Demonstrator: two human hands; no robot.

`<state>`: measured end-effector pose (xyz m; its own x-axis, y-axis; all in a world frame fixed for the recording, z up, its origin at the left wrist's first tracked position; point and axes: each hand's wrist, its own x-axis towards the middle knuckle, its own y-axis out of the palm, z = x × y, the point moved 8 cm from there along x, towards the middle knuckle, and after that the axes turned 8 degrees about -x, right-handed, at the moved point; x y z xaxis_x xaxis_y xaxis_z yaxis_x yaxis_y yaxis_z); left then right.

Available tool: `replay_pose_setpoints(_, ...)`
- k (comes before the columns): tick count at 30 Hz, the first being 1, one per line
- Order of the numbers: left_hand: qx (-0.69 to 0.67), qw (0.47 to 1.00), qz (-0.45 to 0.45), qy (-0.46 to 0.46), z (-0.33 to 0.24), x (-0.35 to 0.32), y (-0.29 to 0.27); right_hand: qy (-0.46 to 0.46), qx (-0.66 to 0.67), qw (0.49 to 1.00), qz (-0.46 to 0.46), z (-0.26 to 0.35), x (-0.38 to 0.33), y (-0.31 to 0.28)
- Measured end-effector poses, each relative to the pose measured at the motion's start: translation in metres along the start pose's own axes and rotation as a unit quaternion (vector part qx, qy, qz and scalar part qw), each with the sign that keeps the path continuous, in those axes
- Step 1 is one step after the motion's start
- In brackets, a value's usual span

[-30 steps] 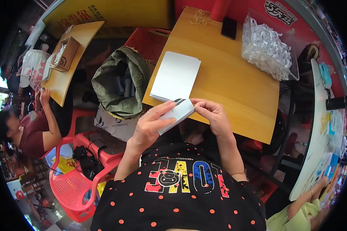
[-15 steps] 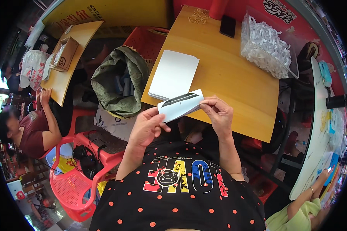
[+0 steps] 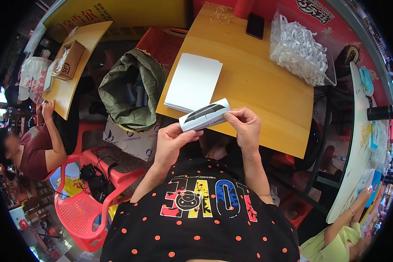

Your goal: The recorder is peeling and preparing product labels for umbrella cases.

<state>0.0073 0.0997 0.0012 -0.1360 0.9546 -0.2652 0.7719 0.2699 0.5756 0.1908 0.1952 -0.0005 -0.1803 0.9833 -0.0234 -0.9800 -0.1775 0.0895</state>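
Between my two hands is a curled white sheet of printed paper [image 3: 204, 116] with a dark canopy-like picture, bowed into a partial roll near the table's front edge. My left hand [image 3: 172, 140] pinches its left end between thumb and fingers. At the other end, my right hand [image 3: 246, 130] grips the edge with thumb and fingertips. Just beyond it, a stack of white paper sheets [image 3: 193, 82] lies at the left side of the wooden table [image 3: 257, 83]. The sheet overlaps the stack's near corner in the picture.
An open green woven sack [image 3: 110, 94] with rolled pieces inside stands left of the table. A clear bin [image 3: 332, 77] of white paper loops, a black phone [image 3: 255, 26] and rubber bands [image 3: 222, 14] are at the back. A red plastic chair [image 3: 77, 218] stands left; people sit on both sides.
The sheet, flatter before, is now curled into more of a roll. My left fingers, spread before, have closed on its left end. My right hand keeps its hold.
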Motion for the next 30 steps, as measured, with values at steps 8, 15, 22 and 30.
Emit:
replay_pose_setpoints(8, 0.097, 0.991, -0.064, 0.064, 0.002, -0.002, -0.013, 0.022, 0.009, 1.0, 0.011, -0.011, -0.001, 0.002)
replay_pose_setpoints(15, 0.093, 0.991, -0.065, 0.066, 0.004, -0.003, -0.014, 0.045, 0.075, 0.996, 0.033, -0.006, 0.0, 0.014)
replay_pose_setpoints(22, 0.035, 0.998, -0.046, 0.039, 0.011, -0.001, -0.016, 0.045, 0.082, 0.995, 0.04, -0.015, -0.001, 0.014)
replay_pose_setpoints(30, -0.162, 0.985, -0.019, -0.047, 0.032, 0.007, -0.013, 0.05, 0.084, 0.994, 0.04, -0.017, -0.001, 0.014)
